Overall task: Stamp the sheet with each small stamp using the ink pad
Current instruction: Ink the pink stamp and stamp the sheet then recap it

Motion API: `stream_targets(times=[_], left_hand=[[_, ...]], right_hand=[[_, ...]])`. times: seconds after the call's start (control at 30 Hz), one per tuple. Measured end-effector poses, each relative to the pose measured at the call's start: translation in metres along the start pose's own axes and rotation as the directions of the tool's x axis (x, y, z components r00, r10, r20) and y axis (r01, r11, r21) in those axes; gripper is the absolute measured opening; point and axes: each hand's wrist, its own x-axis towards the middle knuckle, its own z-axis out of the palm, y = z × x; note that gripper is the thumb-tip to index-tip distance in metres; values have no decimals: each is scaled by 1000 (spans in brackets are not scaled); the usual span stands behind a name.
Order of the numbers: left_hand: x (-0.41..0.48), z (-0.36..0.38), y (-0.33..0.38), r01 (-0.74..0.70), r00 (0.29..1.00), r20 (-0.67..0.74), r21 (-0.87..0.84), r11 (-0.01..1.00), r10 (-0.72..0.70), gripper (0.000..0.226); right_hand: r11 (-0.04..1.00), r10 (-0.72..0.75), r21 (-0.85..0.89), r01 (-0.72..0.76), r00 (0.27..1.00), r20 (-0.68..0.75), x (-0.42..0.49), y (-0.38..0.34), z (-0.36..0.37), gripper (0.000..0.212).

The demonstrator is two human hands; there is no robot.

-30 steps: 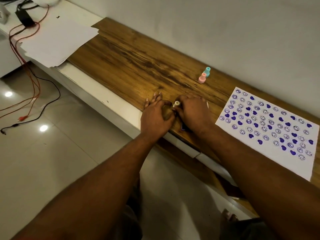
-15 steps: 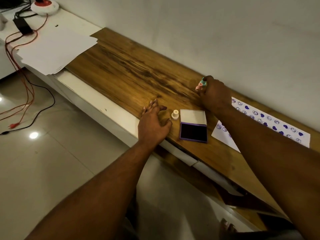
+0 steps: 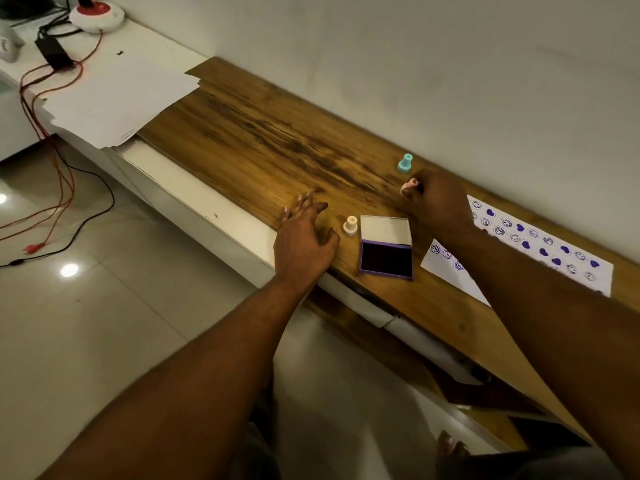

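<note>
The left hand (image 3: 304, 244) lies palm down on the wooden board (image 3: 249, 150), fingers straight and a little spread, holding nothing, just beside the cream stamp (image 3: 350, 225) and the open ink pad (image 3: 386, 252). The right hand (image 3: 438, 206) is curled around the pink stamp (image 3: 410, 186), between the teal stamp (image 3: 405, 163) and the sheet (image 3: 540, 252), forearm across the sheet.

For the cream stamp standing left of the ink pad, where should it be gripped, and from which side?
Pinch the cream stamp by its narrow upper handle, coming straight down from above. It stands upright on its wider base, and the open ink pad sits close beside it, so a top approach looks safest.
</note>
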Motion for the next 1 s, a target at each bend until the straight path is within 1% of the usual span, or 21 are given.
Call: stream_targets(times=[0.07,0.17,0.3,0.4,0.5,0.63,0.73,0.83,1.0], left_hand=[[-1,-2,7,-61,998,3,11,998,61,56],[-7,-4,22,-180,984,18,22,983,180,59],[-21,2,44,-399,915,102,92,912,390,64],[-29,7,54,-459,887,110,95,884,449,52],[-31,9,59,-458,888,106,98,884,448,40],[-29,10,55,-434,899,108,91,896,424,35],[-27,9,52,-417,904,132,72,906,406,31],[-27,9,50,-401,909,138,40,915,392,32],[-26,5,41,-393,910,147,3,919,388,32]], right_hand=[[988,6,155,1,999,-45,-26,-4,-15,29],[940,20,341,-26,1000,21,-78,-10,-28,30],[885,13,461,-68,992,122,-118,-12,-33,28],[832,-18,550,-64,990,141,-123,-19,-34,22],[828,-42,560,-39,990,131,-122,-20,-32,21],[809,-85,588,-6,988,128,-119,-14,-27,22],[837,-158,541,81,983,97,-116,-10,-22,19],[852,-247,491,184,967,66,-113,-8,-17,17],[857,-331,430,283,943,40,-104,-10,-12,19]])
